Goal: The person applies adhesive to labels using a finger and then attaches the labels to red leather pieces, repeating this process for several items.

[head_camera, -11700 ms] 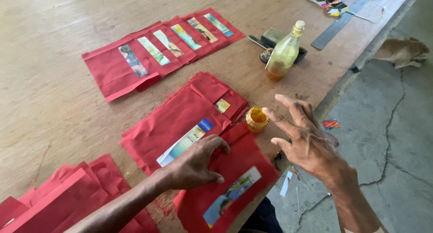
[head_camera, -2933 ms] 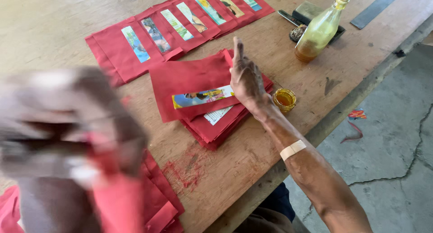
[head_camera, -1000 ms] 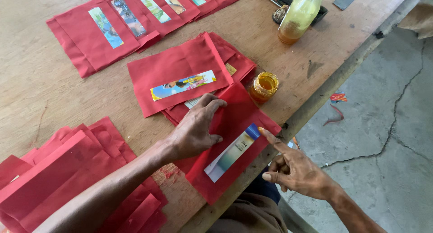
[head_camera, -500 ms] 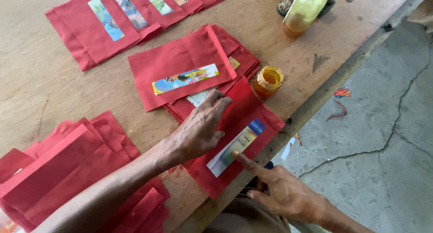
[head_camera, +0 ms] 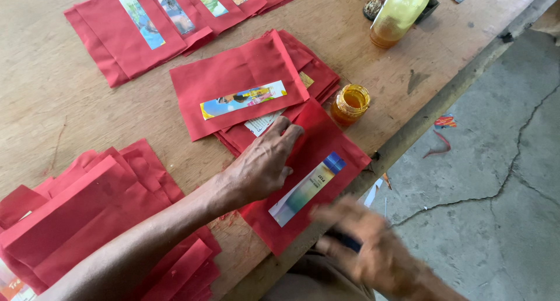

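A wooden bench [head_camera: 70,120] is filling most of the view, its edge running diagonally along a cracked concrete floor [head_camera: 501,207] on the right. A row of red cloth pieces [head_camera: 175,21] is lying across the far side of the bench, each one carrying a colourful printed strip. A loose heap of plain red cloth [head_camera: 87,219] is sitting at the near left corner. Between them, a stack of red pieces [head_camera: 245,85] is resting mid-bench, its top one showing a long printed label.

Nearest the bench edge, a single red cloth piece [head_camera: 326,149] is lying slightly overhanging, with a paper strip label [head_camera: 307,188] lying diagonally on it. The left hand [head_camera: 262,164] is lying flat and open on this cloth, fingers spread, pressing it down just beside the strip. The right hand [head_camera: 373,248] is hovering below the bench edge, just off the strip's lower end; it is blurred, and I cannot tell whether it is clenched or grasping anything.

A yellowish plastic bottle [head_camera: 399,12] is standing at the far right. A small open jar of amber glue [head_camera: 350,103] is standing just beside the cloth's upper corner.
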